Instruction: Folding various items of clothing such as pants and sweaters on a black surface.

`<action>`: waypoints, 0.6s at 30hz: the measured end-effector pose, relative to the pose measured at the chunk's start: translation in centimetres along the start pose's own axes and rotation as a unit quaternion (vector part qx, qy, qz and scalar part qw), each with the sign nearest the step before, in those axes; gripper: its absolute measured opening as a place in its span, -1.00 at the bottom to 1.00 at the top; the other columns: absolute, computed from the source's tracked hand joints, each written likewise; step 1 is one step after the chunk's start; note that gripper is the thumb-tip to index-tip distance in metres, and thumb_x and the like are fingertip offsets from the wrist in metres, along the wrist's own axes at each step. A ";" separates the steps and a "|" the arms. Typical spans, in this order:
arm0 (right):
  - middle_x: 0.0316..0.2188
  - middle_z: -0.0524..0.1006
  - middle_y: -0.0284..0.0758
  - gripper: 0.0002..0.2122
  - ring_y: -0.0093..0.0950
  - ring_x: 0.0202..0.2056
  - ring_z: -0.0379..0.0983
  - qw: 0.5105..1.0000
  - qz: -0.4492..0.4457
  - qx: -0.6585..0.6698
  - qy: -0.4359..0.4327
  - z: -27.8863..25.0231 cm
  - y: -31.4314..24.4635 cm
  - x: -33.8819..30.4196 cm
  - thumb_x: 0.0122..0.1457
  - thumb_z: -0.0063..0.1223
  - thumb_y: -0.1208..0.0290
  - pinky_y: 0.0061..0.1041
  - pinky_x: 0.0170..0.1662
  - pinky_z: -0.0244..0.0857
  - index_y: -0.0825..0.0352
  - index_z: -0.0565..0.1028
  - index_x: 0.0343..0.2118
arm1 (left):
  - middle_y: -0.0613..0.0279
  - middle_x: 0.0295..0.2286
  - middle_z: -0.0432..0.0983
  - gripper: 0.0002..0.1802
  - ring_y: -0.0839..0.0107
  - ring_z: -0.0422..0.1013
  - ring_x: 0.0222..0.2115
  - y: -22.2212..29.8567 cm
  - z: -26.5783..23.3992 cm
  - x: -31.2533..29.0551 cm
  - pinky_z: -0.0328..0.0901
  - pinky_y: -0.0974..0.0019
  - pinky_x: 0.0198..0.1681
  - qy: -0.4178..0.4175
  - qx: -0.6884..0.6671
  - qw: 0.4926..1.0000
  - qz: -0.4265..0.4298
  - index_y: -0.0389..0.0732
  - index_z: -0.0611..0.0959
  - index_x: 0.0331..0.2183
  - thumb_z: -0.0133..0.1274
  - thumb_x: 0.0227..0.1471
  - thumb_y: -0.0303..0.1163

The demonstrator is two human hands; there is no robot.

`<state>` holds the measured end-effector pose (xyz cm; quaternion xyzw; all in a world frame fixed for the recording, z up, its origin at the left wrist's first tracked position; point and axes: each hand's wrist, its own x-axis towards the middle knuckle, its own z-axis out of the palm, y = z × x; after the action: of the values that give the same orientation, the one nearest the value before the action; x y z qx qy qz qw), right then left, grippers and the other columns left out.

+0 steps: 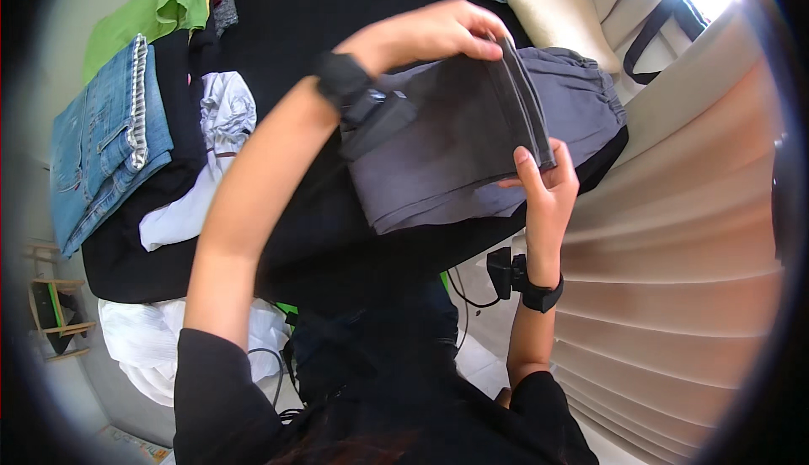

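Observation:
A pair of grey trousers (447, 141) lies doubled over on the black-covered surface, its gathered elastic waist at the right. Both hands raise the hem ends of the legs, folded back toward that waist. My left hand (474, 31) reaches across and pinches the far corner of the hems between thumb and fingers. At the near corner, my right hand (548, 183) grips the same layered edge, its thumb on top. Dark devices are strapped to both wrists; the left one hides part of the trousers.
Folded blue jeans (105, 145), a green cloth (152, 18) and a crumpled pale garment (223, 115) lie at the left. A cream cushion (560, 23) sits at the far right. Beige curtains (674, 271) hang along the right side. A white bundle (139, 343) is below the surface's edge.

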<state>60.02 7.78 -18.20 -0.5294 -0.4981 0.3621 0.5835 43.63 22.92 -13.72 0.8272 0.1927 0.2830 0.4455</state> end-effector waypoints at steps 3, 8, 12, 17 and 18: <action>-0.53 0.41 -0.42 -0.79 -0.72 -0.57 0.31 0.989 -0.043 0.125 -0.062 2.7 -3.4 -1.8 -0.05 0.05 0.53 -0.74 -0.50 0.25 0.41 0.31 -0.35 | 0.29 -0.33 0.40 -0.74 0.51 0.30 -0.27 4.1 -2.9 -5.6 0.14 0.49 -0.14 0.057 0.040 0.995 0.077 -0.21 0.49 -0.28 -0.07 -0.04 -0.31; -0.46 0.43 -0.28 -0.66 -0.63 -0.49 0.43 0.939 -0.217 0.083 -0.254 8.4 -6.9 -4.6 -0.15 0.12 0.49 -0.65 -0.53 0.31 0.42 0.32 -0.27 | 0.16 -0.33 0.31 -0.68 0.41 0.26 -0.26 10.4 -4.9 -20.0 0.10 0.37 -0.08 0.338 0.039 0.940 0.014 -0.33 0.37 -0.27 -0.05 -0.07 -0.33; -0.25 0.41 -0.21 -0.62 -0.43 -0.22 0.39 0.862 -0.225 0.158 -0.426 11.0 -6.4 -6.2 -0.15 0.12 0.49 -0.55 -0.27 0.32 0.45 0.34 -0.21 | 0.19 -0.34 0.36 -0.82 0.48 0.27 -0.32 11.2 -3.2 -29.0 0.11 0.44 -0.17 0.539 0.141 0.822 -0.120 -0.32 0.45 -0.39 -0.13 -0.02 -0.41; -0.15 0.35 -0.14 -0.59 -0.28 -0.09 0.26 0.929 -0.217 -0.140 -0.263 6.6 -1.8 -2.2 -0.10 0.05 0.45 -0.44 -0.06 0.13 0.40 0.29 -0.13 | 0.22 -0.40 0.38 -0.78 0.53 0.28 -0.41 10.2 1.7 -35.0 0.17 0.49 -0.30 0.571 0.126 0.755 -0.297 -0.31 0.46 -0.36 -0.15 0.00 -0.36; -0.13 0.33 -0.13 -0.60 -0.28 -0.07 0.24 0.937 -0.206 -0.214 -0.186 5.2 -0.8 -1.2 -0.05 0.02 0.42 -0.44 -0.03 0.09 0.41 0.28 -0.11 | 0.23 -0.41 0.39 -0.77 0.54 0.29 -0.42 9.6 2.5 -35.4 0.18 0.50 -0.32 0.549 0.110 0.763 -0.322 -0.31 0.46 -0.34 -0.15 0.01 -0.36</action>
<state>54.61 7.79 -17.93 -0.4512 -0.7616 0.2106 0.4148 18.78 -3.90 -17.13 0.4627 0.6894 0.5057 0.2341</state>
